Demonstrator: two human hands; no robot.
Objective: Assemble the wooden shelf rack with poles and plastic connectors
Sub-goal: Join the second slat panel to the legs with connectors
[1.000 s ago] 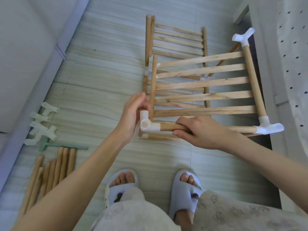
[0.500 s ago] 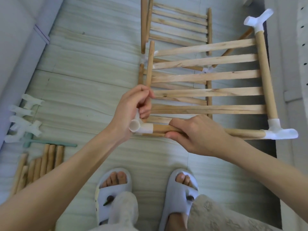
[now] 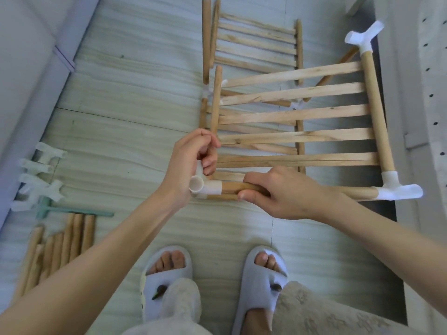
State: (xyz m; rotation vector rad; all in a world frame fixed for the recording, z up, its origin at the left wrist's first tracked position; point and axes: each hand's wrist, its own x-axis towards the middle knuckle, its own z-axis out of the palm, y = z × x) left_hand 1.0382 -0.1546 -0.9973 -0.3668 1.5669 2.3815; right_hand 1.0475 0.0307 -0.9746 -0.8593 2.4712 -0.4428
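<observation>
I hold a slatted wooden shelf panel point(image 3: 297, 114) above the floor. My left hand point(image 3: 191, 165) is closed around a white plastic corner connector point(image 3: 205, 186) and the lower end of the panel's left side pole point(image 3: 216, 97). My right hand point(image 3: 278, 192) grips the near horizontal pole point(image 3: 358, 192) just right of that connector. White connectors cap the near right corner point(image 3: 396, 189) and the far right corner point(image 3: 361, 38) of the right side pole point(image 3: 376, 112).
Another slatted panel point(image 3: 256, 42) and joined poles lie on the floor under the held one. Loose poles point(image 3: 60, 243), spare white connectors point(image 3: 41, 182) and a green mallet point(image 3: 72, 210) lie at the left. My slippered feet point(image 3: 215, 279) stand below. A wall and furniture flank both sides.
My left hand has turned the corner connector so an open socket faces me, and its fingers have closed over the left side pole's end. The view shifted slightly.
</observation>
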